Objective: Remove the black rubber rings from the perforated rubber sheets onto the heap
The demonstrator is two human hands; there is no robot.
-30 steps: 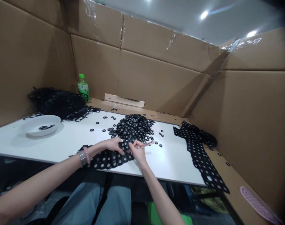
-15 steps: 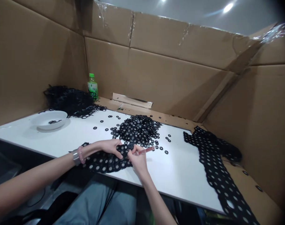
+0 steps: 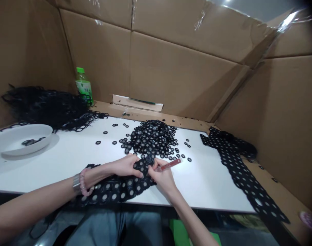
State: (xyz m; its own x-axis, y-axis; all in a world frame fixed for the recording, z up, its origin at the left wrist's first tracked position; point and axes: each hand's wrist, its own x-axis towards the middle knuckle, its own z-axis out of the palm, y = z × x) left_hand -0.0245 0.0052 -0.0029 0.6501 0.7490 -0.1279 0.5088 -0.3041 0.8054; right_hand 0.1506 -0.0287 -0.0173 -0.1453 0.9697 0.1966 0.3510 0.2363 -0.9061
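Note:
My left hand [image 3: 127, 166] presses and grips the edge of a black sheet [image 3: 116, 186] with rows of pale round dots. This sheet lies along the table's front edge and partly hangs over it. Pinched in my right hand [image 3: 163, 174] is a slim tool with a translucent red handle [image 3: 172, 164]; its working tip is hidden by the fingers and the sheet. Both hands meet at the sheet's right end, where a dark round piece [image 3: 150, 159] sits between them. Just behind them rises a heap of small black rings with pale centres [image 3: 153, 136].
At left stand a white bowl [image 3: 43, 131] with black scraps and a tangle of black offcuts [image 3: 48, 107] beside a green-capped bottle [image 3: 84, 85]. Another dotted black sheet [image 3: 238, 171] stretches along the right. Cardboard walls [image 3: 171, 65] enclose the white table [image 3: 209, 184].
The viewpoint has shifted, so the bowl and bottle appear farther left and larger. Both hands still work at the sheet's right end, with the red-handled tool still in my right hand.

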